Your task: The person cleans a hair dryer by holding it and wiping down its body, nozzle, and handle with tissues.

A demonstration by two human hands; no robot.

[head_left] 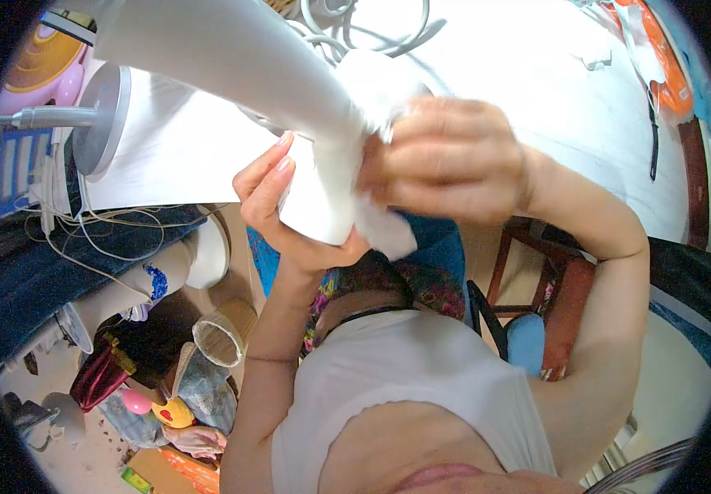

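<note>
A long white tube-like form (232, 66), smooth like a mannequin leg, slants from the upper left over the table. It bends at its near end into a broad white block-like part (318, 198). My left hand (290, 222) is closed around this part, fingers on its left side and thumb beneath. At the right side of the bend, my right hand (454, 160) is curled and smeared by motion. A limp white piece, like cloth or tissue (388, 235), hangs below its fingers. What lies inside the right-hand grip is partly hidden.
The white table (528, 58) holds a coiled grey-white hose (331, 25) and an orange bag (660, 66). At left are a grey disc on a rod (102, 123), a pink-and-yellow fan (43, 70) and tangled cables (117, 222). A wastebasket (220, 337) stands below.
</note>
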